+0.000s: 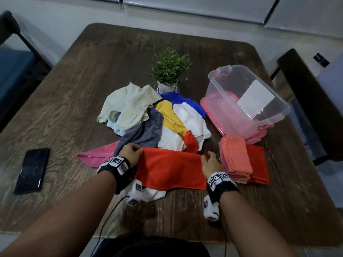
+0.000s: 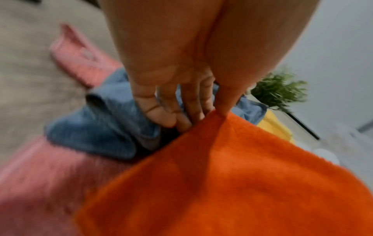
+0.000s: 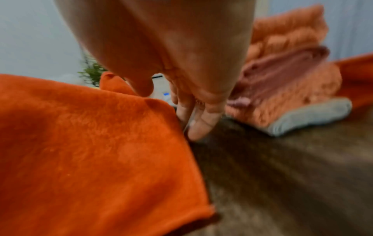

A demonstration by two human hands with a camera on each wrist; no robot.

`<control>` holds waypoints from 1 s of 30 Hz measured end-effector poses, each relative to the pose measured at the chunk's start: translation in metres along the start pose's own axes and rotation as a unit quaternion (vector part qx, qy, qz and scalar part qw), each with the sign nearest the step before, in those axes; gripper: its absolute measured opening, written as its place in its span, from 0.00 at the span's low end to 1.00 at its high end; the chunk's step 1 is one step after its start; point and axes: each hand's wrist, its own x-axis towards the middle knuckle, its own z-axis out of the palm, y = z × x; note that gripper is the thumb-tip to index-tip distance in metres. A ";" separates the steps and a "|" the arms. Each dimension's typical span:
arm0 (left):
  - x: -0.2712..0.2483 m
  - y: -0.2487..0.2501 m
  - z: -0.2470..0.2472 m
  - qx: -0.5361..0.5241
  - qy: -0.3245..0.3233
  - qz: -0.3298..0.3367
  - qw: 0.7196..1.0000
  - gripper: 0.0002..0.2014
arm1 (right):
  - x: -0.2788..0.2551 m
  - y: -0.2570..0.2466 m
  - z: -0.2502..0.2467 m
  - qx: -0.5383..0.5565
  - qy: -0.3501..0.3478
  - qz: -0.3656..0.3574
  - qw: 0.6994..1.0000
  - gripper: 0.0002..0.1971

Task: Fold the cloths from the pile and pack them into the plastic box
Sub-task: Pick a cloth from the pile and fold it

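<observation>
Head view: the left hand (image 1: pixel 130 152) and right hand (image 1: pixel 210 163) each pinch a far corner of an orange-red cloth (image 1: pixel 170 169) spread flat near the table's (image 1: pixel 74 89) front edge; the unfolded pile (image 1: pixel 157 117) lies just beyond it, mid-table; a stack of folded cloths (image 1: pixel 237 160) sits beside the right hand, toward the right edge; the plastic box (image 1: pixel 246 101) stands tilted behind that stack, no cloths visible in it. A phone (image 1: pixel 32 170) lies near the left edge; a small plant (image 1: pixel 169 69) stands behind the pile.

Left wrist view: thumb and fingers (image 2: pixel 193 105) close on the cloth's corner, the other fingers loosely extended over a blue-grey cloth (image 2: pixel 96 126).

Right wrist view: blurred; thumb above and fingers beside the cloth's edge, a light pinch — grip depth cannot be confirmed.

Assessment: the fold of this cloth is in hand, at its first crease. The next move calls for both corners carried level toward the near edge and laid square — uneven travel would skew the crease.
</observation>
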 end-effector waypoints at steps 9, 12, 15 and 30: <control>-0.014 0.010 -0.027 -0.248 -0.073 0.040 0.965 0.14 | -0.001 0.003 -0.014 0.232 0.013 -0.039 0.972 0.18; -0.022 0.035 -0.054 -0.367 -0.066 0.042 0.927 0.12 | -0.012 -0.004 -0.046 0.302 0.066 -0.069 0.949 0.19; -0.023 0.063 -0.078 -0.394 -0.003 0.079 0.916 0.10 | -0.024 -0.016 -0.082 0.379 0.109 -0.116 0.912 0.12; -0.028 0.122 -0.118 -0.307 0.135 0.248 0.909 0.14 | -0.046 -0.053 -0.142 0.288 0.200 -0.260 0.900 0.18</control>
